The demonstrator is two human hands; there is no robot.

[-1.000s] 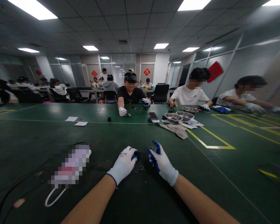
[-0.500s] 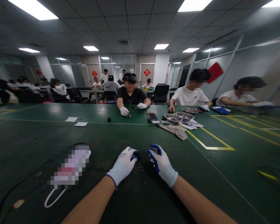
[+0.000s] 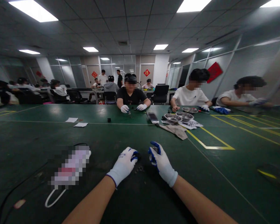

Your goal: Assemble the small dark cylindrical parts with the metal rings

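Both hands wear white gloves with blue fingertips and rest low on the green worktop (image 3: 140, 193). The left hand (image 3: 124, 164) pinches a small black part (image 3: 137, 154) between thumb and fingertips. The right hand (image 3: 162, 161) curls around a small grey piece (image 3: 155, 149), held at its fingertips. Between the hands, a cluster of tiny dark screws (image 3: 139, 169) lies on the worktop. Farther off, two metal bowls (image 3: 178, 117) sit beside a cloth (image 3: 176, 130).

left hand (image 3: 124, 165), right hand (image 3: 162, 162), fingers curled
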